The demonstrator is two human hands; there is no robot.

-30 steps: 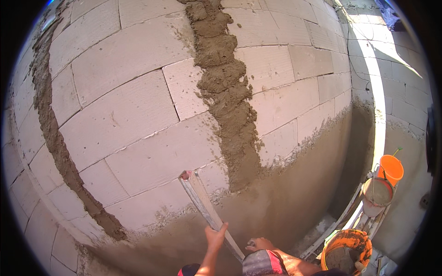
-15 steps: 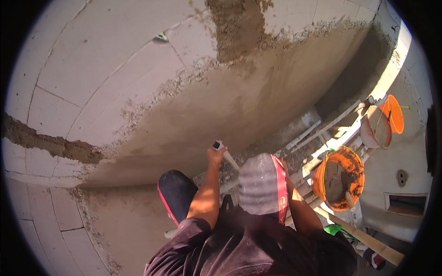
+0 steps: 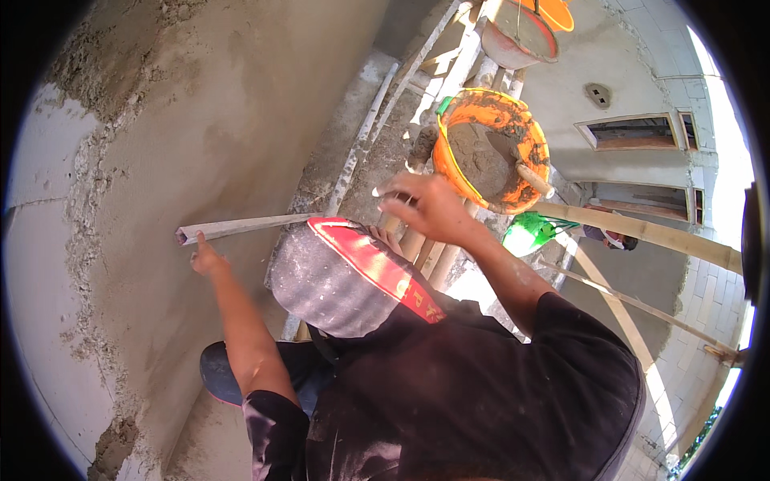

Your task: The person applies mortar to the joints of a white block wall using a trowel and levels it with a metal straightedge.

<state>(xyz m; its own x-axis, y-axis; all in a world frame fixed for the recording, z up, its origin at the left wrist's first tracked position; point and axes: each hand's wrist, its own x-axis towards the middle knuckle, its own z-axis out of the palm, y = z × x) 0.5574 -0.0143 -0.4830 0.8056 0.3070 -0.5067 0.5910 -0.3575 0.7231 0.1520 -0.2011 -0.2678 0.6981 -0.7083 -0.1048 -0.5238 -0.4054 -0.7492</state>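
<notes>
My left hand [image 3: 207, 255] grips the end of a long pale straightedge [image 3: 249, 226], close to the plastered wall [image 3: 249, 128]. The straightedge runs right until my knee hides its far part. My right hand [image 3: 429, 207] is raised with its fingers apart and nothing in it, just short of the orange bucket [image 3: 453, 156]. Grey mortar [image 3: 480, 160] partly fills this bucket. A trowel [image 3: 535, 181] rests in it, handle over the near right rim. My bent knee in dark trousers [image 3: 321, 280] with a red stripe lies between my hands.
Poles and planks [image 3: 425, 256] form the platform beneath me. Behind the orange bucket stands a second mortar-stained bucket [image 3: 513, 40]. A bamboo pole [image 3: 658, 232] crosses at right, beside a green bag [image 3: 529, 232]. Lower down at right, another person [image 3: 613, 238] is partly visible.
My view has swung right, toward the buckets. My right hand, mostly hidden behind my knee before, is now raised by the orange bucket. My left hand still holds the straightedge.
</notes>
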